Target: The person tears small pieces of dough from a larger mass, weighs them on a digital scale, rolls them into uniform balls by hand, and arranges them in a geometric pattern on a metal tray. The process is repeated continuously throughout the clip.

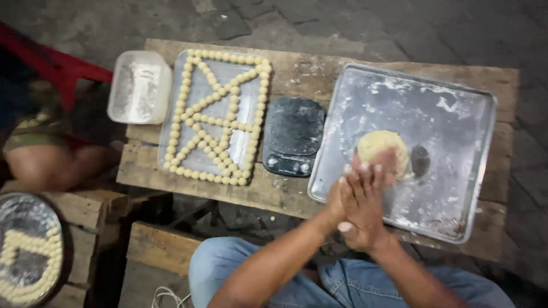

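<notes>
My left hand (338,197) and my right hand (365,211) are pressed flat together, palm to palm, over the near edge of a large flour-dusted metal tray (456,114). The right hand lies on top, so only the edge and fingertips of the left show. Whatever may be between the palms is hidden. Just beyond my fingertips a lump of pale yellow dough (381,147) rests on the tray, with a small dark round patch (420,160) beside it.
A black kitchen scale (293,137) sits left of the tray on a wooden pallet table (302,74). Further left are a tray (251,105) lined with rows of small dough balls (220,122), and a white tub (140,85). Another person (40,162) and a round tray (28,217) are at far left.
</notes>
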